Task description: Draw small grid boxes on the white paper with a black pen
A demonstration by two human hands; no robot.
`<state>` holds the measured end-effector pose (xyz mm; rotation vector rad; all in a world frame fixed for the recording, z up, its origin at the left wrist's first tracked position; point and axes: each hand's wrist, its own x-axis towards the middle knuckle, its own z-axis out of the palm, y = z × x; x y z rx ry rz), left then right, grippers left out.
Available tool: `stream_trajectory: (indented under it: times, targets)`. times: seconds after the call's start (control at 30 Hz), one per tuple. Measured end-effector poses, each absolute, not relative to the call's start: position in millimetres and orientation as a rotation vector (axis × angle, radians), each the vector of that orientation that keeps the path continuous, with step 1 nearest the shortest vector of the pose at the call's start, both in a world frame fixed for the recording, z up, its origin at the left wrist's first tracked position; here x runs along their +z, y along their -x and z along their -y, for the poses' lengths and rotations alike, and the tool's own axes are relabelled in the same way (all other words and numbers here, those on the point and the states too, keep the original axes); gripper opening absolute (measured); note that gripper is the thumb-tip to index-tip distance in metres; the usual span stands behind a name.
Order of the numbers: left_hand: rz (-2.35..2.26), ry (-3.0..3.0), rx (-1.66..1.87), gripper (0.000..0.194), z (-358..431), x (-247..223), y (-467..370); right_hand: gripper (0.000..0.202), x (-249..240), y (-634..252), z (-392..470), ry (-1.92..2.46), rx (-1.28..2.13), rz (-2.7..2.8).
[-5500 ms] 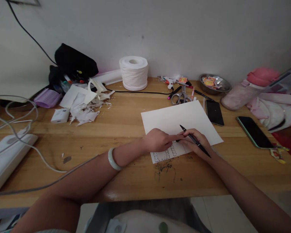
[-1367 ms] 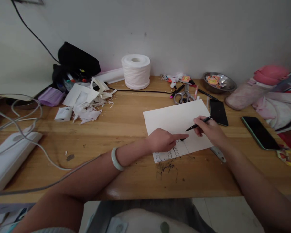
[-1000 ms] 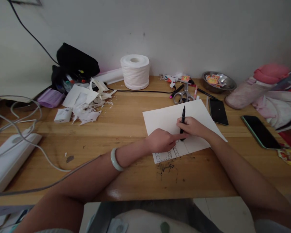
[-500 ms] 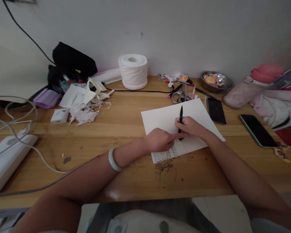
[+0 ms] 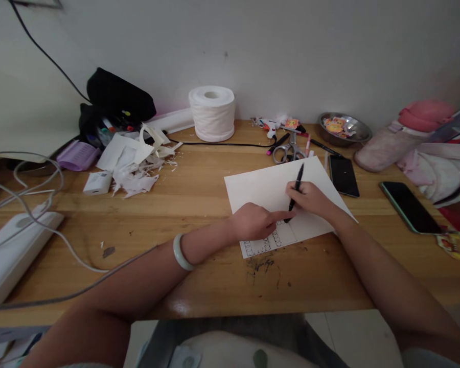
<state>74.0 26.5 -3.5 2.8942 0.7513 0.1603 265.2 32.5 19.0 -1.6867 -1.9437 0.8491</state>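
A white sheet of paper (image 5: 264,181) lies at a slant on the wooden table. Rows of small black loops are drawn along its lower left, beside a thin ruled line. My right hand (image 5: 310,197) is closed around a black marker (image 5: 298,179), its lower end at the paper by the loops. My left hand (image 5: 252,221) rests on the sheet with the index finger stretched out toward the marker's lower end and the other fingers curled, holding nothing. It covers part of the drawn rows.
Behind the sheet lie scissors (image 5: 289,152), pens and a glue gun (image 5: 270,129). A metal bowl (image 5: 362,134), a pink-lidded bottle (image 5: 385,145) and two phones are at right. Paper scraps (image 5: 134,181), a toilet roll (image 5: 213,120) and a cabled power strip (image 5: 19,245) are at left.
My right hand has moved slightly right, and the marker now leans more to the right than before. My left hand stays about where it was on the sheet.
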Motion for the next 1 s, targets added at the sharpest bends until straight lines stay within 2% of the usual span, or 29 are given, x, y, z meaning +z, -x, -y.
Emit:
stream_trajectory:
  times: [0.13, 0.23, 0.3, 0.43, 0.63, 0.83, 1.0]
  targets:
    - [-0.742, -2.890, 0.171, 0.051, -27, -5, -74, 0.026, 35, -279, -14, 1.529, 0.775, 1.709]
    - [-0.749, -2.881, 0.175, 0.051, -27, -5, -74, 0.024, 42, -278, 14, 1.418, 0.764, 1.736]
    - [-0.752, -2.877, 0.181, 0.051, -27, -4, -74, 0.022, 38, -273, 33, 1.394, 0.703, 1.929]
    - [-0.750, -2.875, 0.180, 0.051, -27, -4, -74, 0.019, 14, -265, 59, 1.539, 0.307, 2.079]
    - [-0.739, -2.878, 0.212, 0.051, -27, -7, -74, 0.012, -8, -263, 63, 1.572, 0.213, 2.192]
    - [-0.749, -2.885, 0.189, 0.051, -26, -4, -74, 0.006, -11, -258, 62, 1.422, -0.014, 2.274]
    - [-0.757, -2.881, 0.167, 0.050, -26, -4, -74, 0.004, -9, -255, 62, 1.374, -0.069, 2.314]
